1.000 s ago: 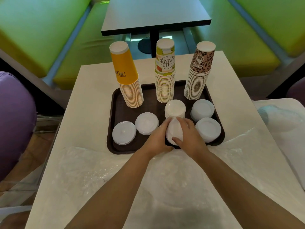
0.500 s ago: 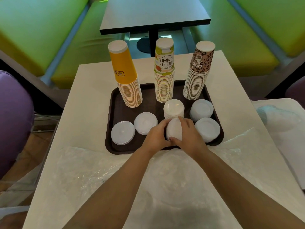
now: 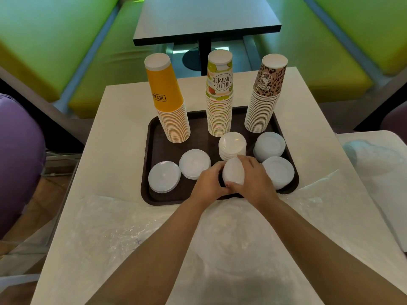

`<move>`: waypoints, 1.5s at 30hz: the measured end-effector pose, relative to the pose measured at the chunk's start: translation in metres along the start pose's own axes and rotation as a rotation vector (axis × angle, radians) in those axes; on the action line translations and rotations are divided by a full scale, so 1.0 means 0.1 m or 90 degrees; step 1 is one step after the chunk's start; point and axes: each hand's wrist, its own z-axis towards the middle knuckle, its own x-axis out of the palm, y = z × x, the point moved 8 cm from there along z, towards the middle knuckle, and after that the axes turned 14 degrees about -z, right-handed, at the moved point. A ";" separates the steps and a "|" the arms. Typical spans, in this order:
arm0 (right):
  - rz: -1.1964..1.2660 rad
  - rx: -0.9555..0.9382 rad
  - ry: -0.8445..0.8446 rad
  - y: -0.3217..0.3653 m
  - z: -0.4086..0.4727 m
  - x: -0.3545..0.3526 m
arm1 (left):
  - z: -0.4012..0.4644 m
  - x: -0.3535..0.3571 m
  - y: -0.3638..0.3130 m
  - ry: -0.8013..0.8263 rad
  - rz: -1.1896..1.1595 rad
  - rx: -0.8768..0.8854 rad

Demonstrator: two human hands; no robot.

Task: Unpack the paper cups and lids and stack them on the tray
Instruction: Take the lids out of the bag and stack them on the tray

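— From the head camera, where are the lids?

— A small stack of lids [image 3: 233,172] sits at the tray's [image 3: 152,137] near edge, the left hand [image 3: 208,183] and right hand [image 3: 253,181] both curled round it — each gripping a side.

— How will they handle?

— Light, thin, probably slippery plastic; I'd hold the stack by its rims so it won't fan apart.

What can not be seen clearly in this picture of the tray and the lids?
Head view only:
- The lids held between left hand and right hand: count hidden by the fingers.
- Brown tray: near edge partly covered by both hands.
- Leopard cup stack: logo text too small to read.
- Clear plastic wrap: anything beneath it blurred.
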 end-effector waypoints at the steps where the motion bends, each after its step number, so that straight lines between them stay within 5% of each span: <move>1: -0.005 0.002 -0.006 -0.01 0.00 0.00 | 0.00 0.00 -0.01 0.000 0.001 0.002; 45: 0.050 0.037 -0.018 -0.05 -0.05 -0.04 | -0.04 0.03 0.00 -0.021 -0.014 0.005</move>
